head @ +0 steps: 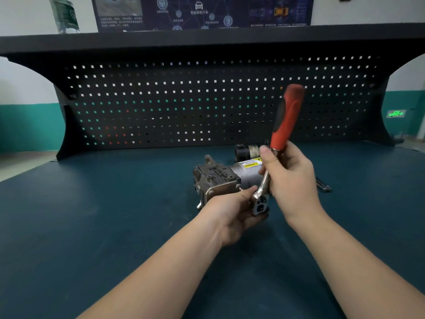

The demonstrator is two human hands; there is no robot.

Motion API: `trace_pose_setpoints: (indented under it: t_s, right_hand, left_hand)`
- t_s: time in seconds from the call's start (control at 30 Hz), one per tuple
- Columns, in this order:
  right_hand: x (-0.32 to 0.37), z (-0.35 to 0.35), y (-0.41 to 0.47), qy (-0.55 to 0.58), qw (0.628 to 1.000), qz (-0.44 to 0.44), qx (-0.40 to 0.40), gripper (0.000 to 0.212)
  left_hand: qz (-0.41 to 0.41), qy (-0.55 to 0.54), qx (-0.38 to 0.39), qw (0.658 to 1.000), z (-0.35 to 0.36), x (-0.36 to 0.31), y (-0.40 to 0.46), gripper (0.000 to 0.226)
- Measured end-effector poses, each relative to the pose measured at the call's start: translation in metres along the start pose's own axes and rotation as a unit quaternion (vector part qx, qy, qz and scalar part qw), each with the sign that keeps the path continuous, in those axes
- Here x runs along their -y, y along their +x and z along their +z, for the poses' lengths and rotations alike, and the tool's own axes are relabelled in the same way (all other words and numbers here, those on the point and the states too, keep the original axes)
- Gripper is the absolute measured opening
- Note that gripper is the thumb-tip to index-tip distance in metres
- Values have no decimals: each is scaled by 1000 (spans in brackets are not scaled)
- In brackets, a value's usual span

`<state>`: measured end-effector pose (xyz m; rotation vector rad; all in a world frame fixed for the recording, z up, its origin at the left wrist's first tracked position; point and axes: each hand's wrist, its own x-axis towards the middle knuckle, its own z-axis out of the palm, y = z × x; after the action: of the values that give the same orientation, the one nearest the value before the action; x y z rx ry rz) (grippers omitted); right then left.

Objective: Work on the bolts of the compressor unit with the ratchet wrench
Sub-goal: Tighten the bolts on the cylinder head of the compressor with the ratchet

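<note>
A plastic bottle (pixel 65 16) stands on the shelf at far left, above the dark pegboard (pixel 207 100). On the blue-green bench (pixel 92 226) sits the compressor (pixel 220 178), its finned metal head to the left and its grey body with a yellow warning label to the right. The left hand (pixel 236 212) is closed around the ratchet wrench (pixel 279 143) at its chrome head, just in front of the compressor. The right hand (pixel 289 178) is clamped on the shaft below the red handle, which tilts up and right. 2 loose bolts (pixel 323 185) lie right of it.
</note>
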<state>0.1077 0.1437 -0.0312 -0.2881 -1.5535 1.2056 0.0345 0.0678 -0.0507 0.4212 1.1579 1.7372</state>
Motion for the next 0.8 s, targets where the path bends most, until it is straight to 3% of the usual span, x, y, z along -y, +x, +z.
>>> trace_pose_setpoints:
  t_s: [0.1,0.17,0.23,0.27,0.33,0.4,0.43,0.53,0.6,0.7,0.77,0.8]
  right_hand:
    - [-6,-2,3,-46,996,32,-68,23]
    - [-14,-9,9,8,973,179,-145,23]
    - [-20,-13,11,116,917,337,-180,20]
    - [-22,-14,11,148,899,369,-183,21]
    - [-20,-13,11,140,928,305,-163,23]
    - [-11,-9,7,49,987,116,-98,24]
    - [-5,-6,4,-6,999,22,-50,22]
    - [-1,2,-8,-140,976,-146,78,18]
    - [-1,4,-10,-156,972,-156,74,16]
    - [-8,-1,1,-114,991,-40,-55,19]
    - [-17,-9,11,-20,974,166,-152,24]
    - [-21,-11,12,63,942,282,-170,25]
  left_hand:
    - [-3,-5,-6,1000,1,0,1,10]
    - [-6,-8,-6,1000,1,0,2,8]
    - [-9,-7,-5,1000,1,0,2,8]
    - [-10,-5,-6,1000,1,0,2,9]
    - [-12,-6,-4,1000,1,0,2,10]
    - [-9,-8,0,1000,1,0,2,12]
    - [-6,-5,7,1000,0,-1,1,13]
    - [-1,20,33,999,-2,-2,-2,27]
    - [0,25,28,999,-3,-1,-1,25]
    - [-2,7,3,1000,0,-1,1,7]
    - [-6,1,-7,1000,0,0,3,7]
    - [-9,-1,-5,1000,0,0,3,6]
